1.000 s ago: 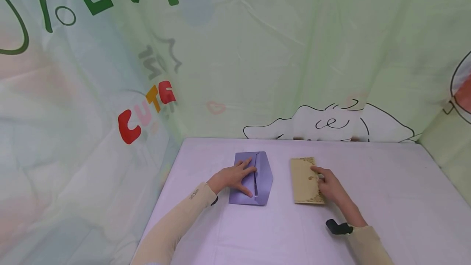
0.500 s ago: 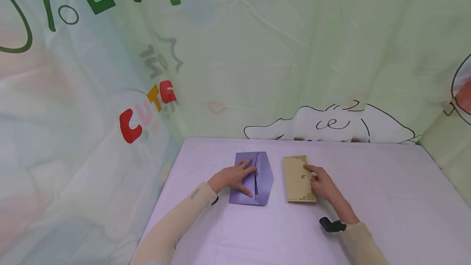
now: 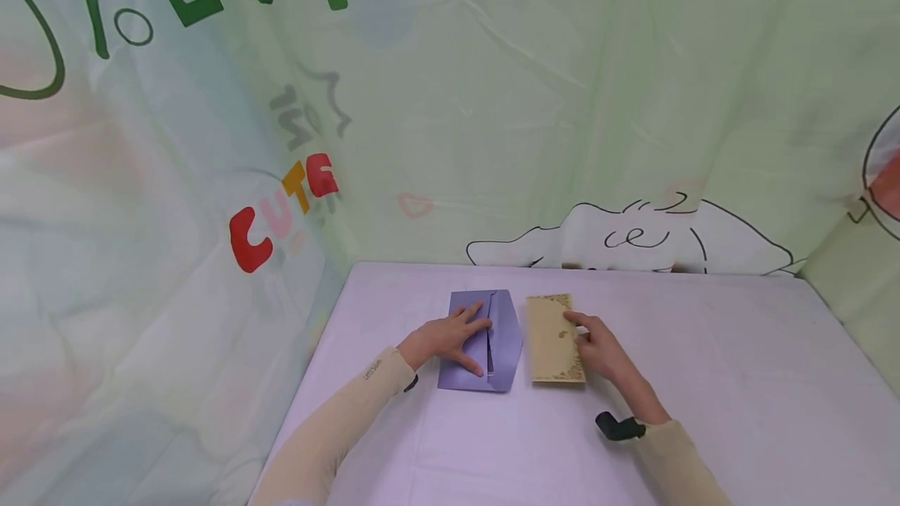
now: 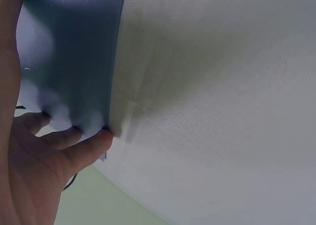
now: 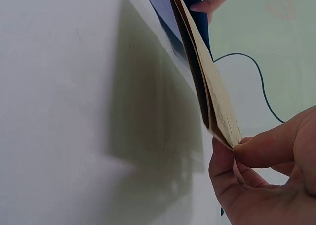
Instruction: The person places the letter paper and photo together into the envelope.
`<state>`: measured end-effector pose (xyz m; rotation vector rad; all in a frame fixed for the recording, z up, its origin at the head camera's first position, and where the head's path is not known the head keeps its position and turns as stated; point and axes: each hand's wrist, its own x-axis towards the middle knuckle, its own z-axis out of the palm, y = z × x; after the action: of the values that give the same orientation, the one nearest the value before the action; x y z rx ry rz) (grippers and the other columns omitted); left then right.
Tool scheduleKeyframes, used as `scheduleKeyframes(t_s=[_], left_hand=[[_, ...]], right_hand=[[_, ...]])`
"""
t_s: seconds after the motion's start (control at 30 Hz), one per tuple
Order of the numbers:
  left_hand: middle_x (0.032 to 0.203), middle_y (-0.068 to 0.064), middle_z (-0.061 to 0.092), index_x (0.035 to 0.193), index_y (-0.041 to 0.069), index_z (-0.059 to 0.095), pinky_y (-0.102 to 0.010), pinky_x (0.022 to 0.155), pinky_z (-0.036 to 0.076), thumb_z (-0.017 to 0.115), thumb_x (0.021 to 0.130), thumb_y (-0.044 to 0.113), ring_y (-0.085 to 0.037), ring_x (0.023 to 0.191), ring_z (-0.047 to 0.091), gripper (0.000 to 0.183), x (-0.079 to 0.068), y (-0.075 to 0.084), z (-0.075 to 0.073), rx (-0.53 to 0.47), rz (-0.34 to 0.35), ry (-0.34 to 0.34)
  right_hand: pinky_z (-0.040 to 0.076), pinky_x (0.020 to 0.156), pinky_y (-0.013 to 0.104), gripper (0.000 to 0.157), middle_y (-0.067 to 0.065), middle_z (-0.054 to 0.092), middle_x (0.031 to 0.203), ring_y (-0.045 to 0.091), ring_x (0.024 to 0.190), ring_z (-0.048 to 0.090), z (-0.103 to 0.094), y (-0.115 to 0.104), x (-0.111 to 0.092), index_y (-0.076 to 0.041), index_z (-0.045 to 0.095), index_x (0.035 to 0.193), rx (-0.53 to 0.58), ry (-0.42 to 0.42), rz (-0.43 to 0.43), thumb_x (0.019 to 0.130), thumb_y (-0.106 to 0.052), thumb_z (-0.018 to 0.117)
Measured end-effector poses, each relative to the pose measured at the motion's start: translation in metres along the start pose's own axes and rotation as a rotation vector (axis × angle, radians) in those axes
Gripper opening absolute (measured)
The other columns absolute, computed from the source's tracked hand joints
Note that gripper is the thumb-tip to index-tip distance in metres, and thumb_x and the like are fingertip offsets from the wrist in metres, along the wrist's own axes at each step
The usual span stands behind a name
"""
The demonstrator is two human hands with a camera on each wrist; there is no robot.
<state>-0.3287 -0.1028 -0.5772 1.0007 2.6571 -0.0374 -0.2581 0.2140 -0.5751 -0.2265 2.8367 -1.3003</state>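
Note:
A purple envelope (image 3: 506, 338) lies on the table with its pointed flap folded out to the right. My left hand (image 3: 444, 336) rests on it with fingers spread, pressing it to the cloth beside the slit of its opening. In the left wrist view, fingertips touch the envelope (image 4: 79, 52) near its edge. Just right of the flap is a tan folded card (image 3: 548, 342) with brown ornate corners. My right hand (image 3: 596, 343) pinches its right edge between thumb and fingers. The right wrist view shows the card (image 5: 217, 87) raised off the cloth, its layers slightly parted.
A pale lilac cloth covers the table (image 3: 478, 451). Behind it hangs a printed curtain (image 3: 492, 100), and another stretch of curtain runs along the left side. Each wrist wears a dark band, and the right one bears a black device (image 3: 619, 426).
My right hand has brought the tan card leftward, from well apart to right beside the envelope's flap. The left hand and the envelope have stayed in place.

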Motion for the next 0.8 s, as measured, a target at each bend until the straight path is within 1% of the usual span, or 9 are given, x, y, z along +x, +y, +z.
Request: scheduleKeyframes(t_s=[0.1, 0.2, 0.27, 0.53, 0.8], left_hand=[[0.171, -0.005, 0.006, 0.155, 0.038, 0.028, -0.053, 0.101, 0.051, 0.067, 0.072, 0.080, -0.038, 0.153, 0.025, 0.101, 0.000, 0.001, 0.000, 0.005, -0.010, -0.007], [0.171, -0.004, 0.006, 0.155, 0.039, 0.028, -0.052, 0.101, 0.051, 0.068, 0.072, 0.080, -0.037, 0.153, 0.025, 0.100, 0.000, 0.002, -0.001, 0.010, -0.021, -0.010], [0.171, -0.004, 0.006, 0.155, 0.039, 0.028, -0.052, 0.101, 0.051, 0.067, 0.072, 0.081, -0.037, 0.153, 0.025, 0.101, 0.000, 0.001, 0.000, 0.012, -0.023, -0.009], [0.171, -0.007, 0.007, 0.156, 0.037, 0.028, -0.052, 0.100, 0.051, 0.067, 0.073, 0.080, -0.038, 0.152, 0.027, 0.101, 0.000, 0.002, -0.002, 0.020, -0.007, -0.001], [0.171, -0.007, 0.010, 0.155, 0.037, 0.030, -0.051, 0.101, 0.051, 0.067, 0.073, 0.080, -0.039, 0.151, 0.028, 0.099, -0.002, 0.005, -0.003, 0.017, -0.002, 0.007]], right_hand=[[0.046, 0.079, 0.035, 0.051, 0.035, 0.049, 0.138, 0.031, 0.099, 0.053, 0.003, -0.005, 0.002, 0.008, 0.047, 0.143, 0.007, -0.013, 0.006, 0.092, 0.011, 0.045], [0.046, 0.078, 0.033, 0.052, 0.034, 0.048, 0.140, 0.030, 0.099, 0.053, 0.007, -0.009, 0.005, 0.007, 0.046, 0.144, 0.004, -0.026, 0.013, 0.092, 0.010, 0.045], [0.046, 0.078, 0.032, 0.052, 0.034, 0.049, 0.140, 0.029, 0.098, 0.053, 0.009, -0.010, 0.006, 0.007, 0.047, 0.144, 0.002, -0.027, 0.002, 0.092, 0.010, 0.045], [0.046, 0.079, 0.035, 0.051, 0.034, 0.054, 0.132, 0.028, 0.097, 0.054, 0.022, -0.018, 0.010, 0.009, 0.049, 0.141, -0.006, -0.009, -0.058, 0.090, 0.011, 0.046], [0.045, 0.081, 0.035, 0.052, 0.032, 0.054, 0.133, 0.028, 0.098, 0.053, 0.036, -0.023, 0.014, 0.008, 0.050, 0.141, -0.009, -0.023, -0.047, 0.090, 0.009, 0.047]])
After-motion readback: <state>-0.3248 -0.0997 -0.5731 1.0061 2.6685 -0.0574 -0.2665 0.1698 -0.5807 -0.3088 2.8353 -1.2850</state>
